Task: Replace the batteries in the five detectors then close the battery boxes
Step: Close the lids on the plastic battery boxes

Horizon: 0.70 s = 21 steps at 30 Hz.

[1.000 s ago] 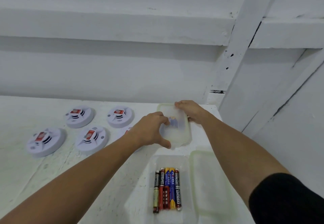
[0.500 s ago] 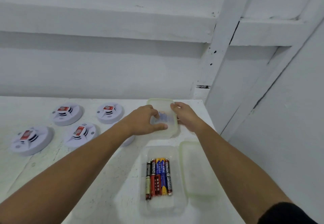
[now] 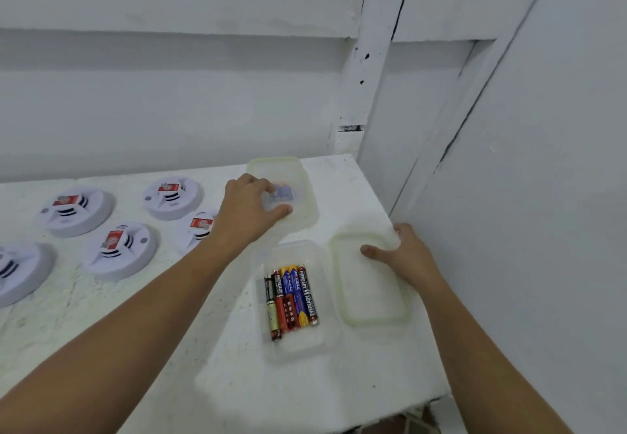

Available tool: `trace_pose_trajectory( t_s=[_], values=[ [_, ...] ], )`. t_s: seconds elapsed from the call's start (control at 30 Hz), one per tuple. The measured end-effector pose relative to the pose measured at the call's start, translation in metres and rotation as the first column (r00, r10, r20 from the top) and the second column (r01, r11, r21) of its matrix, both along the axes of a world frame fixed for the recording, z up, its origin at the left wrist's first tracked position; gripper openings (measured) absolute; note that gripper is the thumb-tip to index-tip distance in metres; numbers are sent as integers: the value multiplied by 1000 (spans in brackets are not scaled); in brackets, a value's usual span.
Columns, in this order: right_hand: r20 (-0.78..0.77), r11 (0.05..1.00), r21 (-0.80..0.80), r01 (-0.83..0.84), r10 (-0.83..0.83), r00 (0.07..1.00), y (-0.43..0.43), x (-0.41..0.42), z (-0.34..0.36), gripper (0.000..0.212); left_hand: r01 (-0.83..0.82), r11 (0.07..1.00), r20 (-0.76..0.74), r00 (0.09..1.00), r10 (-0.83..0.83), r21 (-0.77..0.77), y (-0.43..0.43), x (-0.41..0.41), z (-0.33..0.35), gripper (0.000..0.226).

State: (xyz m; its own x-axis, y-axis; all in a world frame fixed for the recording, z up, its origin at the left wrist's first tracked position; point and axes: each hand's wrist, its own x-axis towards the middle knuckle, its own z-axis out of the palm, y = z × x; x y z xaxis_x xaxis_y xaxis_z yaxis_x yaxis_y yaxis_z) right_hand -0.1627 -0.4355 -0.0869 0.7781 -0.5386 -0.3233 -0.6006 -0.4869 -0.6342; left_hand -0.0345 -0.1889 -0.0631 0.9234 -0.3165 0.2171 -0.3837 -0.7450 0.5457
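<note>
Five white round detectors lie at the left: [image 3: 76,211], [image 3: 173,197], [image 3: 118,250], one [image 3: 200,230] half hidden behind my left wrist, and one [image 3: 17,270] cut by the frame edge. A lidded translucent battery box [image 3: 302,179] stands at the far side; my left hand [image 3: 252,209] grips it, fingers curled over the lid and thumb at its near edge. Nearer me an open battery box [image 3: 327,301] holds several batteries [image 3: 291,301]. To its right lies a loose lid [image 3: 369,291]; my right hand [image 3: 403,257] holds its far end, thumb on top.
Everything rests on a white painted table [image 3: 135,348]. A white wall [image 3: 543,196] runs close along the table's right edge, and a white post [image 3: 369,60] stands in the back corner. The table's near edge shows at the lower right.
My right hand left the far lidded box, moved toward me and to the right, and took hold of the loose lid. My left hand stays on the far box. The camera view shifted.
</note>
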Motion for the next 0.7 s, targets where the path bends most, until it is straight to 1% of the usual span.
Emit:
trace_pose_trajectory(
  t_s=[0.03,0.13,0.23,0.3,0.37,0.43,0.5,0.53,0.6,0.67,0.7],
  values=[
    [41,999,27,36,-37,998,-2,-3,0,92,-6,1000,-3,1000,6,-17,0,-1,0,46],
    [70,990,-1,142,-141,987,-12,-7,1,79,6,999,0,1000,-6,-52,-2,-4,0,45],
    [130,980,14,197,-197,972,-22,-7,6,66,26,996,-23,999,-28,-80,1,-6,0,43],
    [197,980,26,196,-197,960,-25,-7,14,60,39,993,-29,999,-42,-115,3,-11,2,40],
    [289,983,77,169,-185,939,-23,-8,31,54,53,987,-17,998,-56,-150,6,-17,7,37],
    [394,986,124,107,-148,907,-17,-9,51,50,78,976,7,997,-78,-204,10,-25,12,33],
    [470,991,125,52,-105,876,-11,-10,74,48,118,952,8,993,-120,-284,10,-37,20,30],
    [503,990,137,28,-94,859,-5,-10,85,48,132,936,-9,990,-142,-325,11,-44,25,30],
    [556,977,214,-17,-107,824,7,-11,106,47,148,904,-87,976,-199,-401,9,-57,36,35],
    [560,951,303,-68,-120,820,23,-10,121,43,147,865,-214,937,-278,-480,7,-69,47,46],
    [544,935,342,-92,-117,831,32,-8,126,40,128,839,-296,899,-324,-529,7,-74,53,51]
  ],
)
